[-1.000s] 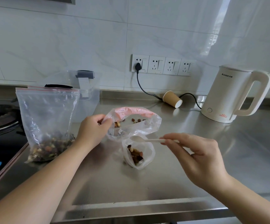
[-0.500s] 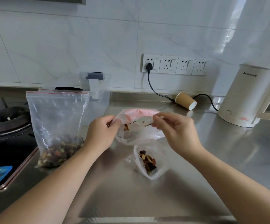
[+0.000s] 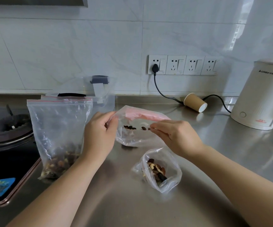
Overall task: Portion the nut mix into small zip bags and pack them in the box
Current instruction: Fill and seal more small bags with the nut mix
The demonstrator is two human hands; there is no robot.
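- big nut bag (image 3: 58, 136) stands on counter (image 3: 230, 161) left, beside stove (image 3: 6, 136)
- clear box (image 3: 103, 94) behind it
- held bag (image 3: 137, 128) centre, filled small bag (image 3: 158, 171) in front
- cup (image 3: 195, 102), kettle (image 3: 260, 95) back right

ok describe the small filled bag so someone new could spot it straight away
On the steel counter, look nearest the front edge, just below the right hand. The small zip bag lies there untouched with its mouth open, unlike the tall bag standing by the stove and the pink-topped bag in the hands.

A cream kettle (image 3: 261, 94) stands at the bench's (image 3: 230, 153) back right edge, its black cord (image 3: 161, 91) plugged into the wall sockets (image 3: 184, 65). A paper cup (image 3: 195, 102) lies tipped along the back edge. A gas hob (image 3: 6, 136) adjoins the left edge.
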